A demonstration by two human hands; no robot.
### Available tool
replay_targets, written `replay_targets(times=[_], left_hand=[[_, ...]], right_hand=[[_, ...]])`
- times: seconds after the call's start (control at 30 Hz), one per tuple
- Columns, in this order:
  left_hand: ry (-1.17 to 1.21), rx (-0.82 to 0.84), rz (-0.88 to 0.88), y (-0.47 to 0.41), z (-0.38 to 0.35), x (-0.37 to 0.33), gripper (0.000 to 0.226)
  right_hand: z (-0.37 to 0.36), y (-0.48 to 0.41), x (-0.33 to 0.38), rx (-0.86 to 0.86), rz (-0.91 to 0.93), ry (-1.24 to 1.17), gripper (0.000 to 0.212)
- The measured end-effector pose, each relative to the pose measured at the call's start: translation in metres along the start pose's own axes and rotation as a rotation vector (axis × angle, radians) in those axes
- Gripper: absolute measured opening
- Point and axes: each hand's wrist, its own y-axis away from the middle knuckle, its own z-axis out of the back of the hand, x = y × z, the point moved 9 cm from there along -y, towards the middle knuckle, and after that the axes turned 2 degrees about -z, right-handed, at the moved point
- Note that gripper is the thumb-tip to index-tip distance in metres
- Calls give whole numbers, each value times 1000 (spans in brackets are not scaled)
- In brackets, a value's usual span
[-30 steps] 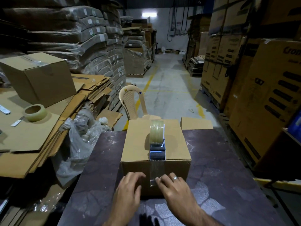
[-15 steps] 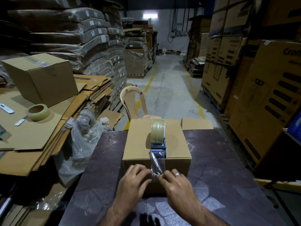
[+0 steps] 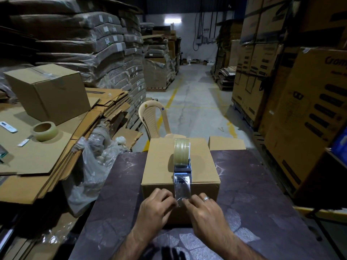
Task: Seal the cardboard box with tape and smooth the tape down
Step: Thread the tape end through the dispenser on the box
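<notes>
A closed cardboard box stands on the dark table in front of me. A tape dispenser with a clear roll rests on the box top, near its front edge. A strip of clear tape runs from the dispenser over the edge and down the front face. My left hand and my right hand press their fingertips on the lower end of the strip, one on each side. The right hand wears a ring.
Left of the table lie flattened cartons with a taped box, a spare tape roll and crumpled plastic wrap. A plastic chair stands behind the box. Stacked cartons line the right side.
The tape strip, loose and crinkled half a second ago, now lies flatter on the box front. Both hands have shifted slightly lower, fingertips meeting at the strip's end.
</notes>
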Motion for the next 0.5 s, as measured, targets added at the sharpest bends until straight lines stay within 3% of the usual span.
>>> replay_targets(times=[0.13, 0.33, 0.5], left_hand=[[-9, 32, 7, -2, -3, -1, 5], [15, 11, 39, -2, -3, 3, 10], [51, 36, 61, -6, -3, 0, 10]], right_hand=[[7, -2, -3, -25, -41, -61, 54], [16, -1, -21, -13, -253, -376, 85], [16, 7, -42, -122, -577, -831, 76]])
